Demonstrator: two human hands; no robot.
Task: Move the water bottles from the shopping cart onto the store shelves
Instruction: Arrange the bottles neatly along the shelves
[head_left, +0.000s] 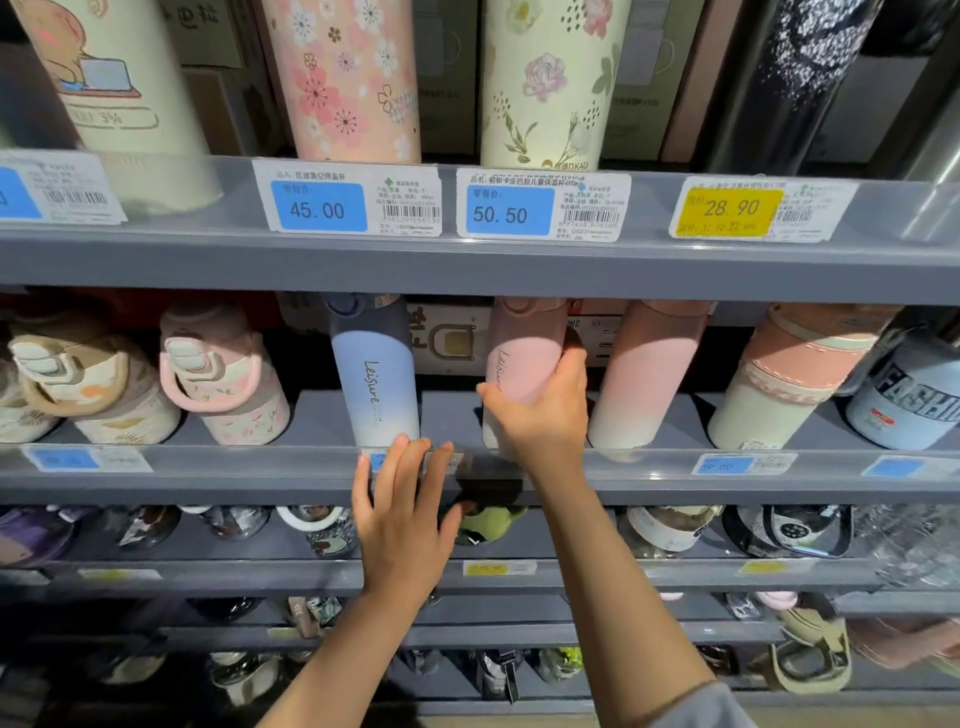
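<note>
We are setting a pink bottle (522, 364) on the middle shelf (208, 480), near its front edge, between a blue bottle (375, 371) and another pink one (649, 374). Next, probably release it upright. Right hand (540, 410) fingers (571, 364) wrap it; left hand (402, 512) fingers spread flat, touching the shelf's front edge.

Bright even store light; wide-angle bowing, soft blur at edges, dim lower shelves (519, 577).

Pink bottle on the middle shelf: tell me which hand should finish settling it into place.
Right. The right hand already wraps the pink bottle, which stands between the blue bottle and another pink one. The left hand lies open against the shelf edge, holding nothing.
</note>
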